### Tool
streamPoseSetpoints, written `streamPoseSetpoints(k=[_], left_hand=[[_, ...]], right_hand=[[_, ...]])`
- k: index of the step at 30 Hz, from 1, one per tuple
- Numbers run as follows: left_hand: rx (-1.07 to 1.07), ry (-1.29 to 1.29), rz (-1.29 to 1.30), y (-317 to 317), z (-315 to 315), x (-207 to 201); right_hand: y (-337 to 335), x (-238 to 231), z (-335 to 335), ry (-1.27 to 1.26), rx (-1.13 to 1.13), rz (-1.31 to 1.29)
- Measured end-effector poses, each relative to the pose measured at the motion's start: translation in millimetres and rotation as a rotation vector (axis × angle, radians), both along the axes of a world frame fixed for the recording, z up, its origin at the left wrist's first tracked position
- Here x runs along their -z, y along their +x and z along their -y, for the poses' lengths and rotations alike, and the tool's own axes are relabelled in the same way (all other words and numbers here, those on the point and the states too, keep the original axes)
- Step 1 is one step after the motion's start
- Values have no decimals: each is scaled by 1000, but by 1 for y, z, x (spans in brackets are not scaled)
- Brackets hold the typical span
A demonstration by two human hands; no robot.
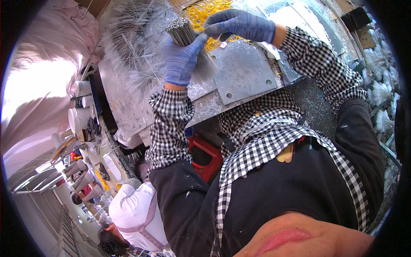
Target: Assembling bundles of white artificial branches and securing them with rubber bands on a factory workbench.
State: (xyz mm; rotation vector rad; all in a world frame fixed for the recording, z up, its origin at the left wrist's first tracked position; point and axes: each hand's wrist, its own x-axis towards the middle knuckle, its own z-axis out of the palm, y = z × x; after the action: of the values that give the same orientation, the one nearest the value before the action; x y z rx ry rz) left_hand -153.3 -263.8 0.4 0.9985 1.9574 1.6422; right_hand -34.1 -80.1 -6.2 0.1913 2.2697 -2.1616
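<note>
In a blue knit glove, my left hand [180, 64] is wrapped round a thick bundle of thin wire-stemmed brushes [181, 32]. Their metal wire ends stick up above the fist, and pale bristles fan out below it. My right hand [245, 25], gloved alike, has its fingertips pinched together beside the bundle, close to the left thumb. Whatever lies between those fingertips is too small to make out. Behind both hands, a pile of yellow rings [198, 13] spreads over the worktable [122, 100].
Many loose bristle brushes [128, 47] lie on the table's left side. A grey metal plate [244, 70] sits near the front edge. Below is a red plastic stool [205, 156]. More brushes [381, 92] are heaped at far right. A person in white [135, 212] sits at lower left.
</note>
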Motion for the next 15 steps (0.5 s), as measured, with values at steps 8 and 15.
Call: streamPoseSetpoints(k=[8,15], left_hand=[[24,-140,83,4,1,-5],[195,-135,239,43,-10,-29]], right_hand=[[41,-23,16,-224,-255,-373],[31,-9,7,444,286,-539]])
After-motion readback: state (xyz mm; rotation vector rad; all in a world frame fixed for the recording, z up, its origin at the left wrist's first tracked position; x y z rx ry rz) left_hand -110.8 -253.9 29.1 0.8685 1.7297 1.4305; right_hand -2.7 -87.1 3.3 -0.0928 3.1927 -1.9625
